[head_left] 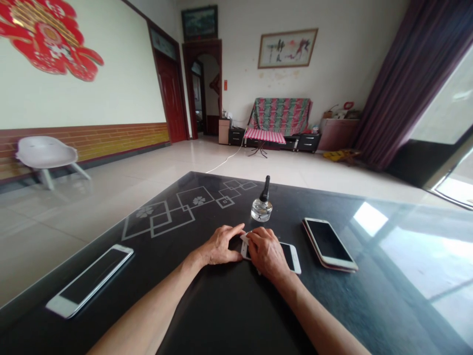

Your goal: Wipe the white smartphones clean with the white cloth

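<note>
Head cam: white phone [292, 258] long axis L-R

- The left forearm [155, 305] is stretched forward from the lower left.
- The left hand [221, 245] is laid palm down, its index finger extended towards the right hand [266, 251].
- The right hand is held palm down with fingers bent (knuckles raised), its fingertips apparently touching the left's.
- The right forearm [318, 320] is angled in from the lower right.
</note>
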